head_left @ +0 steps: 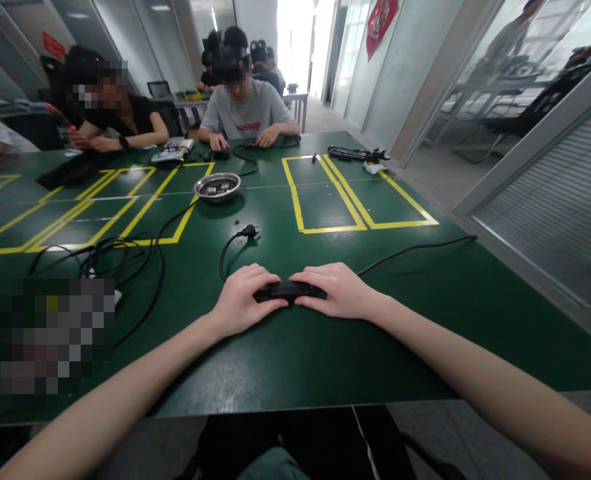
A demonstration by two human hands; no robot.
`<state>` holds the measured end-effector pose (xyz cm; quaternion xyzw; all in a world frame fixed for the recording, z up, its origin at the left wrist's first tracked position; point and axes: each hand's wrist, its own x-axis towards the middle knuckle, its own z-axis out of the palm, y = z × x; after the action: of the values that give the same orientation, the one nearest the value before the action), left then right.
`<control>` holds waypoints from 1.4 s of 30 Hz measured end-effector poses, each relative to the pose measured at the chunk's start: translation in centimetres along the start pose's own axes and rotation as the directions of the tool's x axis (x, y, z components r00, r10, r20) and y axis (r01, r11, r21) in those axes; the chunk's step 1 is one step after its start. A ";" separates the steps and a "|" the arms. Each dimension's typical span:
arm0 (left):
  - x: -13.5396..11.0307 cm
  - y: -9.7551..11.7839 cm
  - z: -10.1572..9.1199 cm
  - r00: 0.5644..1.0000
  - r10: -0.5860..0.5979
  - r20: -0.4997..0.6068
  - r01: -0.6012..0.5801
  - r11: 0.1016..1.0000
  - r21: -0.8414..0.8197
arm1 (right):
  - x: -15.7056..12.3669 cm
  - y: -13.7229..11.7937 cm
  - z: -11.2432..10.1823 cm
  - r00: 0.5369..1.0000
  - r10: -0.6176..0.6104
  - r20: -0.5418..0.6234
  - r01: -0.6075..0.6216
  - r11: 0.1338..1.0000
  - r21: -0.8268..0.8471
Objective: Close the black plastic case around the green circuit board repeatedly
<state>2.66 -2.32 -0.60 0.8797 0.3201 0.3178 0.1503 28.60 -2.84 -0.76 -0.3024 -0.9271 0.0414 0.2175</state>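
A black power adapter (291, 289), a slim block with a cord at each end, lies level between my hands above the green table. Round its left end, the fingers and thumb of my left hand (242, 303) are closed. My right hand (342, 291) grips the other end in the same way, and the fingers hide both ends of the block. From the left side a cord curls up to a black plug (249, 231), whose prongs point right. Another black cable (415, 249) runs from behind my right hand toward the table's right edge.
A metal bowl (218, 187) with small metal parts stands ahead. Tangled black cables (120, 260) lie on the left. Yellow tape (332, 230) marks rectangles on the tabletop (255, 373). A folded black tripod (355, 154) is at the far right. Co-workers sit across the table.
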 end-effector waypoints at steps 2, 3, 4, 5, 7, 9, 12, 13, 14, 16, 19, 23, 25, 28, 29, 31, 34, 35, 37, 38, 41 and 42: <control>0.0 -0.1 0.1 0.999 0.032 0.005 -0.032 0.999 0.024 | 0.0 -0.1 0.1 1.000 -0.005 -0.031 0.005 1.000 0.019; 0.0 -0.1 0.1 0.999 0.034 0.013 -0.034 0.999 0.031 | 0.0 -0.1 0.2 0.999 -0.018 -0.051 0.019 1.000 0.015; 0.0 -0.1 0.2 0.999 0.033 0.025 -0.034 0.999 0.038 | 0.1 -0.1 0.2 0.997 -0.036 -0.070 0.037 0.999 0.007; -0.1 -0.1 0.3 0.999 0.033 0.042 -0.034 0.998 0.046 | 0.1 -0.1 0.3 0.995 -0.056 -0.087 0.055 0.998 -0.006; -0.1 -0.1 0.4 0.997 0.033 0.073 -0.038 0.997 0.062 | 0.1 0.0 0.3 0.989 -0.087 -0.116 0.083 0.996 -0.035; -0.2 -0.1 0.5 0.996 0.030 0.078 -0.036 0.996 0.080 | 0.2 0.0 0.3 0.984 -0.104 -0.141 0.099 0.994 -0.048; -0.2 0.1 0.4 0.997 0.040 0.065 -0.046 0.994 0.098 | 0.2 -0.3 0.1 0.976 -0.117 -0.182 0.117 0.993 -0.013; -0.2 0.2 0.3 0.996 0.053 0.065 -0.059 0.993 0.100 | 0.2 -0.4 0.0 0.973 -0.124 -0.196 0.126 0.992 0.001; -0.1 0.3 0.3 0.995 0.067 0.068 -0.073 0.992 0.100 | 0.2 -0.5 0.0 0.969 -0.130 -0.209 0.135 0.991 0.011; -0.1 0.4 0.3 0.993 0.088 0.074 -0.095 0.991 0.095 | 0.1 -0.6 -0.1 0.964 -0.141 -0.224 0.149 0.989 0.019; -0.1 0.4 0.4 0.992 0.103 0.079 -0.110 0.989 0.099 | 0.2 -0.5 -0.1 0.965 -0.146 -0.217 0.153 0.988 0.016; -0.2 0.4 0.5 0.993 0.098 0.066 -0.106 0.986 0.129 | 0.3 -0.3 -0.3 0.974 -0.117 -0.196 0.121 0.993 0.012; -0.2 0.4 0.5 0.993 0.095 0.069 -0.103 0.986 0.128 | 0.3 -0.3 -0.3 0.981 -0.097 -0.169 0.103 0.994 0.028; -0.2 0.5 0.4 0.992 0.100 0.083 -0.110 0.985 0.130 | 0.3 -0.5 -0.2 0.987 -0.092 -0.133 0.099 0.994 0.046; -0.1 0.6 0.3 0.991 0.101 0.084 -0.112 0.985 0.129 | 0.2 -0.6 -0.1 0.987 -0.095 -0.131 0.102 0.994 0.047; -0.1 0.6 0.3 0.992 0.103 0.077 -0.112 0.986 0.120 | 0.2 -0.6 0.0 0.988 -0.086 -0.125 0.093 0.995 0.046; 0.0 0.5 0.3 0.992 0.102 0.070 -0.109 0.989 0.105 | 0.2 -0.6 0.0 0.994 -0.064 -0.089 0.069 0.996 0.058; 0.0 0.5 0.3 0.993 0.094 0.072 -0.101 0.990 0.099 | 0.2 -0.6 -0.1 0.995 -0.073 -0.067 0.077 0.995 0.066; 0.0 0.4 0.3 0.994 0.067 0.084 -0.073 0.994 0.076 | 0.2 -0.6 -0.2 0.993 -0.117 -0.021 0.118 0.991 0.057; 0.0 0.4 0.3 0.995 0.047 0.091 -0.053 0.997 0.061 | 0.2 -0.6 -0.3 0.990 -0.142 0.001 0.142 0.989 0.030; -0.1 0.5 0.2 0.995 0.004 0.099 -0.007 1.000 0.026 | 0.2 -0.8 -0.3 0.982 -0.183 0.049 0.187 0.977 -0.098; 0.0 0.5 0.2 0.996 0.005 0.087 -0.006 1.000 0.017 | 0.2 -0.7 -0.2 0.982 -0.180 0.059 0.187 0.974 -0.131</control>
<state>2.96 -2.71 -0.55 0.8949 0.3137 0.2766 0.1555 28.13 -3.29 -0.35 -0.2284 -0.9566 -0.0351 0.1776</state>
